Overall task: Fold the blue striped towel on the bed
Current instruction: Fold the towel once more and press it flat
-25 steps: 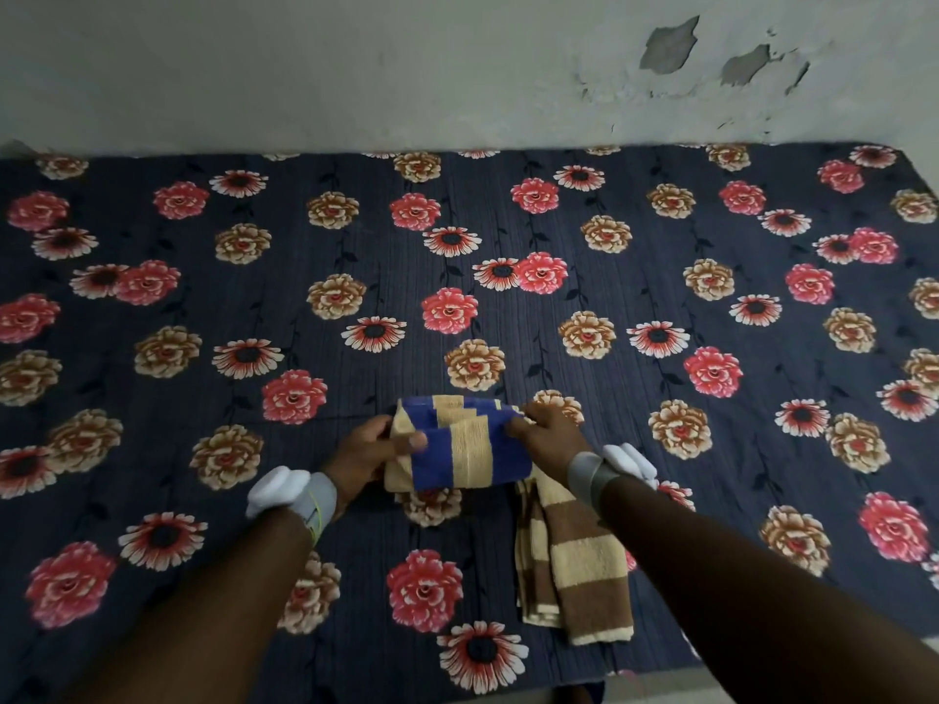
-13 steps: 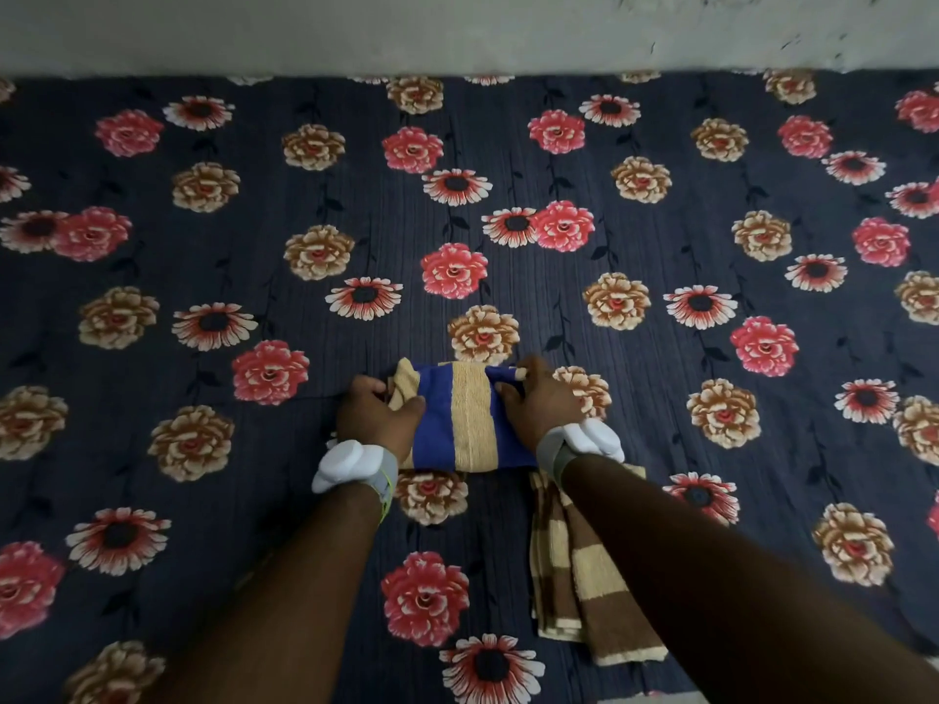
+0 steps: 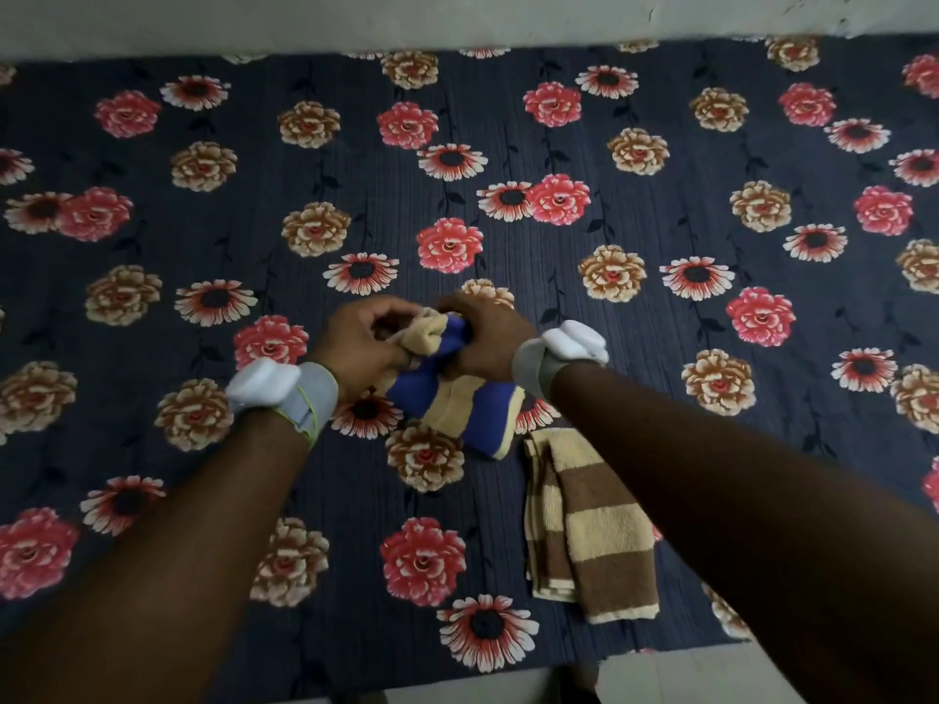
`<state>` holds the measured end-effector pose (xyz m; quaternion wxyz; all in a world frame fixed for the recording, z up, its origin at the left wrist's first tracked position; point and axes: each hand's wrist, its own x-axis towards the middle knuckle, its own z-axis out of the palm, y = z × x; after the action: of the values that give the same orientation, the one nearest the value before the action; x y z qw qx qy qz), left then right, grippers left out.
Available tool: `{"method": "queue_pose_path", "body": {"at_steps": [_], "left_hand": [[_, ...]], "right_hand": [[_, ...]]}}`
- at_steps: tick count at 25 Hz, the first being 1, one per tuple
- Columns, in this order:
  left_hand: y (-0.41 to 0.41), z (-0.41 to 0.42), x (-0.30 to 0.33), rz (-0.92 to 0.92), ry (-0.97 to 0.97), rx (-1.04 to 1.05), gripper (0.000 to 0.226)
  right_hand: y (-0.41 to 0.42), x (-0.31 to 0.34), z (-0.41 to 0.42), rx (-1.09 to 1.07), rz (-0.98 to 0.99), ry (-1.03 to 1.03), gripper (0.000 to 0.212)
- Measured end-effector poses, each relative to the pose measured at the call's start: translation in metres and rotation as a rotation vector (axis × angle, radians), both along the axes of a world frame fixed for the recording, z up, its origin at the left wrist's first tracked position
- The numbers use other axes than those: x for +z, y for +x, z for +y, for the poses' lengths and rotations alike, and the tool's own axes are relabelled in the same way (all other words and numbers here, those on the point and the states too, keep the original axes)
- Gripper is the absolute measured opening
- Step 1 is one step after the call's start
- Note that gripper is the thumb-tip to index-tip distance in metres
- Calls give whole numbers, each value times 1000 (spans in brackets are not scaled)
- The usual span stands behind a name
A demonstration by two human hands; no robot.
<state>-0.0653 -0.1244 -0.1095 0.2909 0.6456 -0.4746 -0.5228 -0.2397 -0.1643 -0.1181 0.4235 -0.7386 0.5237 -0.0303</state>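
At centre frame, my left hand and right hand both pinch the towel by its top edge, so it hangs over the bed, probably for squaring the fold.

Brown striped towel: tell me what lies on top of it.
Only the right forearm crosses above the brown striped towel, hiding its right edge. The blue striped towel, gripped by both hands, hangs beside its upper left corner; whether they touch is unclear.

Brown striped towel — upper end hidden under the right forearm.
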Motion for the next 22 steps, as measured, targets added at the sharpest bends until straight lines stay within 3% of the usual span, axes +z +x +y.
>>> {"method": "queue_pose_path", "body": {"at_steps": [3, 6, 8, 12, 15, 18, 20, 22], "left_hand": [[10, -4, 23, 270, 36, 173, 51], [-20, 10, 33, 505, 325, 42, 32], [-53, 27, 33, 575, 374, 10, 31], [-117, 61, 24, 381, 424, 33, 62], [-158, 100, -2, 73, 477, -20, 68], [-175, 135, -23, -202, 527, -11, 53], [-183, 142, -40, -318, 539, 56, 72], [-190, 141, -41, -330, 504, 135, 84]], "right_hand": [[-11, 29, 5, -401, -298, 226, 21], [-29, 43, 17, -759, -571, 372, 21], [-50, 48, 33, -854, -562, 436, 25], [-112, 44, 84, -933, -325, 432, 16], [-148, 27, 129, -927, -179, 404, 14], [-160, -5, 170, -823, 78, 343, 33], [-160, -23, 182, -783, 260, 323, 60], [-159, -31, 182, -837, 268, 341, 73]]}}
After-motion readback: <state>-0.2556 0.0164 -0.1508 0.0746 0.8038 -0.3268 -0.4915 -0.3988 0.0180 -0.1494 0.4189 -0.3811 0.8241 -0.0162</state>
